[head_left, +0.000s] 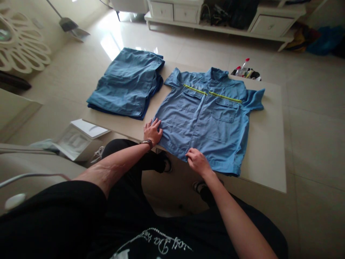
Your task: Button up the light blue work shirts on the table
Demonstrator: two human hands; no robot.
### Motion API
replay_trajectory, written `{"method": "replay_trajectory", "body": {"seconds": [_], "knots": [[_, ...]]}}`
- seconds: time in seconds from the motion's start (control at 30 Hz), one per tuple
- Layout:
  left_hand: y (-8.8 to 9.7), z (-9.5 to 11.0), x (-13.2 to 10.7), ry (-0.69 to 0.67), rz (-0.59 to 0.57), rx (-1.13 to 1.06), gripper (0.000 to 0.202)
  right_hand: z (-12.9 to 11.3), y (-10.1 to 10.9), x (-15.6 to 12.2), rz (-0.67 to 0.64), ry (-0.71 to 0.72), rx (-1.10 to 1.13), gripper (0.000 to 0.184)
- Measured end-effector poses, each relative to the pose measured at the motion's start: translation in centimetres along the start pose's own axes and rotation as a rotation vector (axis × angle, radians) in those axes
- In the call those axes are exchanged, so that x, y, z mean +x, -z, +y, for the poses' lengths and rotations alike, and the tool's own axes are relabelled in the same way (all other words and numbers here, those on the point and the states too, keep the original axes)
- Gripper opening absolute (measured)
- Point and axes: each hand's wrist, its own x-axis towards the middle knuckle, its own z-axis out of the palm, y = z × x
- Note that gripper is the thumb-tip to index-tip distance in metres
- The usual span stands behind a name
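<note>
A blue short-sleeved work shirt (207, 115) with yellow reflective strips across the chest lies flat on the beige table (265, 158) right in front of me, collar toward the far side. Just left of it sits a folded blue cloth garment (126, 84). A clear plastic bottle with a red cap (244, 68) stands among small items beyond the table's far edge, and a low white drawer cabinet (161, 10) runs along the far wall. A white box (78, 138) sits near left, below the table.

My left hand (152, 131) presses open on the shirt's lower left, fingers spread. My right hand (198, 162) rests on the lower front, fingers curled onto the cloth; I cannot tell whether they pinch it. The beaded script on my black top (155, 241) is upside down and unclear.
</note>
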Motion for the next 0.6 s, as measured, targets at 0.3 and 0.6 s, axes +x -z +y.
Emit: {"method": "replay_trajectory", "body": {"seconds": [0.3, 0.6], "knots": [[-0.2, -0.2, -0.1, -0.010, 0.017, 0.001, 0.058, -0.4, -0.3, -0.1, -0.013, -0.019, -0.117, 0.007], [-0.4, -0.5, 0.0, -0.010, 0.036, -0.101, 0.057, 1.1, -0.8, 0.3, 0.105, 0.000, -0.005, 0.012]]}}
